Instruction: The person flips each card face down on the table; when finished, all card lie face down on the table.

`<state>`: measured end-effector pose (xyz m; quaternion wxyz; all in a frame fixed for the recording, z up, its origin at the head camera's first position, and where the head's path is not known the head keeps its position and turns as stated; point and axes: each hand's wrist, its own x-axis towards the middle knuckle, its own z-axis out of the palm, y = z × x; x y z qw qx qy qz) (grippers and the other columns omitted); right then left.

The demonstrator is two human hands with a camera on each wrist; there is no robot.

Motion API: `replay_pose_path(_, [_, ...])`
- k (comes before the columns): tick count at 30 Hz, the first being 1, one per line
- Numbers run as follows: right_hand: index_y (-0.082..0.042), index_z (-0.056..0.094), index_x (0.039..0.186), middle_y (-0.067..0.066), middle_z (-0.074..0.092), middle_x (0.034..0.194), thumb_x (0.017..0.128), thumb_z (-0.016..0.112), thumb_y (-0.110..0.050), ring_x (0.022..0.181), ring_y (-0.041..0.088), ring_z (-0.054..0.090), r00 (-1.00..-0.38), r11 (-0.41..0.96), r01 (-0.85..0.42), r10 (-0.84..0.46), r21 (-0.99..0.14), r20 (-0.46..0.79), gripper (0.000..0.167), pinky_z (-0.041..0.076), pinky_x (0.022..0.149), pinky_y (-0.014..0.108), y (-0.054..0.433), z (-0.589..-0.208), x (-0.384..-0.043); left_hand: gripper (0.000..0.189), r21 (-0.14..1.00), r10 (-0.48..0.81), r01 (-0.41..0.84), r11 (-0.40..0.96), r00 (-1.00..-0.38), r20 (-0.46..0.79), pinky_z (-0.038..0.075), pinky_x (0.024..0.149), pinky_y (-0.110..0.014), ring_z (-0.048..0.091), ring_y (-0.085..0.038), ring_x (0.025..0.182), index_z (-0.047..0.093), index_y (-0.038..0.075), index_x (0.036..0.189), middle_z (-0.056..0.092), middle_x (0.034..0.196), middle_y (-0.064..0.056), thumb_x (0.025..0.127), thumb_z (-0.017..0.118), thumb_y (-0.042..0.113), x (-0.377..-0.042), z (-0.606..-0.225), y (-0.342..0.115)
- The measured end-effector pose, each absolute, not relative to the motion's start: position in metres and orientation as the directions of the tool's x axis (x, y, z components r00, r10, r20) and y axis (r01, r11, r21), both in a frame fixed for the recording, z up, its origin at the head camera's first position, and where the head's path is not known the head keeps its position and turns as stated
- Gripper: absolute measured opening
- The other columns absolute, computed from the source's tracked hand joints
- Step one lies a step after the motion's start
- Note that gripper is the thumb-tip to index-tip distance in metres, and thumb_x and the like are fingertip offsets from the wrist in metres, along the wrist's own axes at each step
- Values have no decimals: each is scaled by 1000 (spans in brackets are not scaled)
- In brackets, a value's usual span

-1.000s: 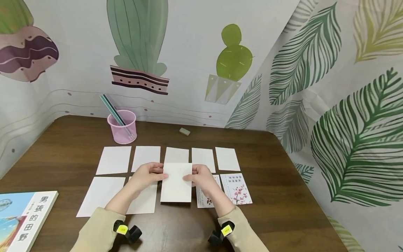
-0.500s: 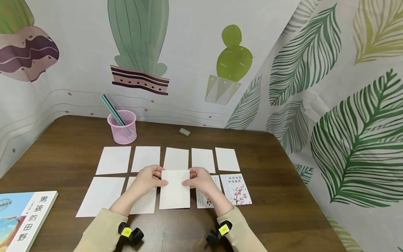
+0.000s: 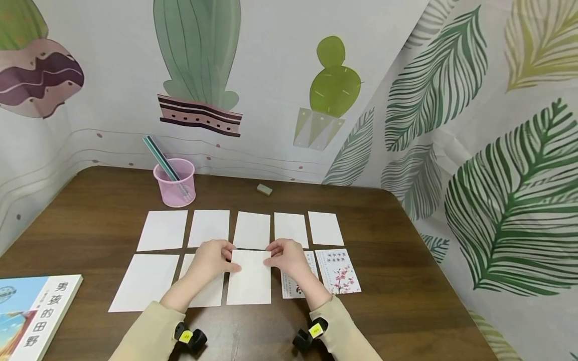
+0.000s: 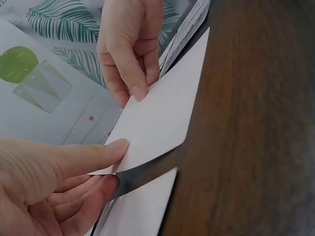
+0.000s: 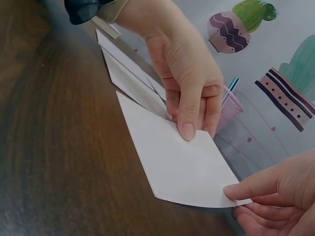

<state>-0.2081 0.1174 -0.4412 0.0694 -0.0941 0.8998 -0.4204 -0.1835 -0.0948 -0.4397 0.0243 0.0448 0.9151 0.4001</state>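
A blank white card (image 3: 249,282) lies in the middle of the near row, between my two hands. My left hand (image 3: 209,259) pinches its left edge near the far corner, thumb on top and fingers underneath, as the left wrist view shows. On the opposite edge my right hand (image 3: 289,258) holds it the same way, its thumb (image 5: 246,189) on the card's face. The card sits low over the table and bows slightly. Under my left forearm lies another blank card (image 3: 209,293). A printed card (image 3: 291,288) beside my right hand is partly hidden by that arm.
Several blank cards form a far row, including one right behind the held card (image 3: 252,228). A blossom-printed card (image 3: 338,271) lies right, a blank card (image 3: 144,282) left. Farther back stand a pink pen cup (image 3: 177,185) and an eraser (image 3: 264,189). A book (image 3: 40,316) lies front left.
Both hands have brought the white card down and toward me, from overlapping the far row into the near row's middle. The far-row card behind it now shows almost fully.
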Motion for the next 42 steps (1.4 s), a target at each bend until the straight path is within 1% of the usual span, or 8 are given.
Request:
replay_pose_path(3, [-3, 73, 94, 6, 67, 81, 76, 81, -7, 69, 11, 58, -973, 643, -129, -229, -755, -29, 20, 49, 59, 23, 116, -441, -207, 42, 721, 97, 63, 690, -995, -6, 53, 72, -39, 65, -19, 75, 70, -3, 101, 72, 80, -5, 67, 88, 14, -183, -439, -95])
replay_pose_path(12, [-3, 74, 97, 6, 67, 83, 77, 80, -7, 68, 11, 56, -972, 665, -133, -234, -735, -35, 21, 48, 57, 23, 114, -443, -206, 44, 713, 63, 28, 701, -998, -24, 53, 74, -38, 64, -19, 77, 71, -2, 102, 71, 80, -4, 66, 90, 15, -183, -441, -94])
replay_pose_path(17, [-2, 73, 100, 9, 69, 91, 77, 80, -6, 70, 12, 59, -974, 655, -132, -224, -744, -24, 24, 50, 58, 23, 115, -444, -205, 44, 723, 46, 9, 691, -998, -31, 53, 76, -40, 65, -21, 81, 72, -1, 102, 72, 84, -6, 65, 90, 15, -184, -444, -93])
replay_pose_path(22, [-1, 72, 101, 11, 71, 96, 77, 80, -5, 73, 12, 61, -974, 650, -145, -225, -746, -7, 26, 52, 62, 22, 116, -443, -206, 41, 734, 43, 18, 679, -999, -15, 54, 74, -39, 67, -21, 81, 72, 0, 100, 72, 88, -7, 66, 89, 13, -184, -445, -93])
replay_pose_path(29, [-2, 72, 101, 10, 72, 96, 76, 80, -8, 78, 17, 68, -979, 663, -152, -204, -733, 18, 26, 53, 65, 24, 130, -433, -209, 30, 790, 76, 97, 605, -995, 64, 56, 68, -33, 68, -18, 75, 71, 1, 99, 72, 86, -6, 73, 83, 9, -180, -442, -83])
replay_pose_path(34, [-1, 71, 101, 11, 73, 95, 73, 81, -5, 80, 20, 69, -985, 691, -124, -173, -712, 4, 30, 55, 66, 27, 156, -426, -212, 30, 830, 148, 192, 524, -980, 134, 57, 66, -30, 69, -17, 75, 70, 1, 99, 72, 89, -9, 72, 83, 5, -174, -440, -62])
replay_pose_path(38, [-1, 70, 102, 9, 72, 95, 71, 82, -3, 81, 17, 65, -994, 738, -69, -106, -671, -14, 33, 54, 69, 29, 181, -424, -217, 40, 817, 186, 239, 524, -969, 163, 58, 73, -33, 69, -20, 81, 69, 0, 104, 73, 97, -11, 68, 86, 6, -176, -441, -43])
replay_pose_path(42, [-1, 71, 103, 8, 72, 96, 71, 83, -2, 83, 17, 64, -998, 766, -34, -63, -642, -22, 34, 55, 75, 33, 200, -423, -219, 53, 795, 230, 236, 558, -965, 126, 54, 88, -42, 67, -28, 98, 66, 0, 113, 71, 110, -13, 67, 89, 12, -183, -442, -26])
